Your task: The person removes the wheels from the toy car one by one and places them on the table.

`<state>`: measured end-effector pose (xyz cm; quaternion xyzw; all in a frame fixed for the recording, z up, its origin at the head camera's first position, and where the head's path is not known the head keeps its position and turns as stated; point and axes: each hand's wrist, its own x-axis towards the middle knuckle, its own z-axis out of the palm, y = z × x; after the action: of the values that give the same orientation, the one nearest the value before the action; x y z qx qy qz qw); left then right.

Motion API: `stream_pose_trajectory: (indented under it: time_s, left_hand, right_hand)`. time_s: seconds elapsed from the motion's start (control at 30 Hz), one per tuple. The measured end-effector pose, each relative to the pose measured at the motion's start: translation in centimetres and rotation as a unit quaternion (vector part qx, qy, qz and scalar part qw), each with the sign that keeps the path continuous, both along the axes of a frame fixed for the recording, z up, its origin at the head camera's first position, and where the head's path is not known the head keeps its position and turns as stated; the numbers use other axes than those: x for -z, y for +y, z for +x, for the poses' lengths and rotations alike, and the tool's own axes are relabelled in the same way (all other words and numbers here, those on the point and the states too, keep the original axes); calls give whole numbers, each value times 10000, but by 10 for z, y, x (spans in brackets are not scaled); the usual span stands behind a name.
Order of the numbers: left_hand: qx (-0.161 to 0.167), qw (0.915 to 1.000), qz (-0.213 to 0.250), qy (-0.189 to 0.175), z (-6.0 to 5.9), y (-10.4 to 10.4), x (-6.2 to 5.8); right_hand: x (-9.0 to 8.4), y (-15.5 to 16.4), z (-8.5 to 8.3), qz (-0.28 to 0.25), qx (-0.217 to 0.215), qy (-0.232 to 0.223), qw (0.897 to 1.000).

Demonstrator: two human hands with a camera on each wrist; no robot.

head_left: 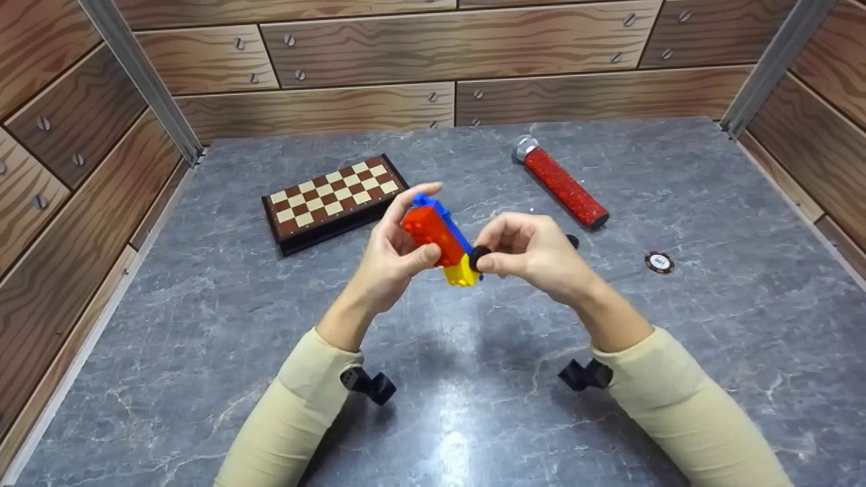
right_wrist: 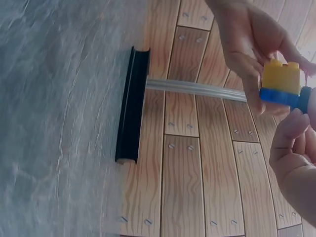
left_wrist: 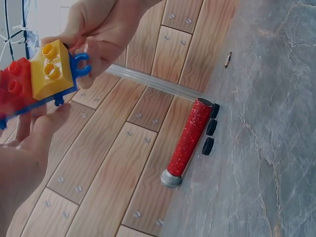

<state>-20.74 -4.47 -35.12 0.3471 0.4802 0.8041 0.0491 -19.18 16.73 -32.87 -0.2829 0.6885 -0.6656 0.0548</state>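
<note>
Head view shows a grey marble-look table [head_left: 203, 325] boxed in by wood-look walls [head_left: 67, 223] printed with planks and screw heads, with metal strips in the far corners. On the table, at the far left, lies a closed chessboard [head_left: 335, 199], brown and cream squares up; from the right wrist view it shows only as a dark edge [right_wrist: 132, 106] against the wall. At the far right lies a red glitter tube [head_left: 561, 182] with a silver cap, angled towards the right hand. The left wrist view shows three black wheels [left_wrist: 211, 127] in a row just beside the tube [left_wrist: 188, 140], and a small thin object further off, too small to tell. A round chip [head_left: 659, 262] lies well to the right, apart from everything; its marking is too small to read. No writing or brand can be read anywhere.

Both arms wear cream sleeves, each with a black camera mount at the wrist.

The toy [head_left: 443, 240] is held in the air above the middle of the table, between the two hands: a blue base carrying a red brick [head_left: 428, 233] and a yellow brick [head_left: 461, 270], tilted. The left hand [head_left: 392, 253] grips it, thumb on the red brick and fingers curled behind. The right hand [head_left: 531, 250] pinches a black wheel [head_left: 479, 259] between thumb and fingers, touching the toy's yellow end.
</note>
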Motion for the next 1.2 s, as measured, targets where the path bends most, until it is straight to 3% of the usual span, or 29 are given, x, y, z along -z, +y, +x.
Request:
stream_pose_trajectory:
  time_s: [0.17,0.33,0.5,0.67,1.03,1.2]
  left_hand:
    - [126,9997,68,219,2,0,-2]
    - [2,9994,-23,342,2,1,-3]
    - [-287,9983,-114,488,0,0,-2]
    - [-605,9953,-243,713,0,0,-1]
    - [-905,9893,-374,1083,0,0,-1]
    - [-740,9918,-304,999,0,1,0]
  right_hand:
    - [1,-4,2,-567,159,-313,9978]
    - [1,-9,4,-829,298,-392,9953]
    - [1,-8,5,-469,147,154,9987]
    - [-1,-7,5,-34,259,680,9973]
    - [1,-9,6,-42,422,952,9946]
    - [2,-9,4,-24,65,964,9953]
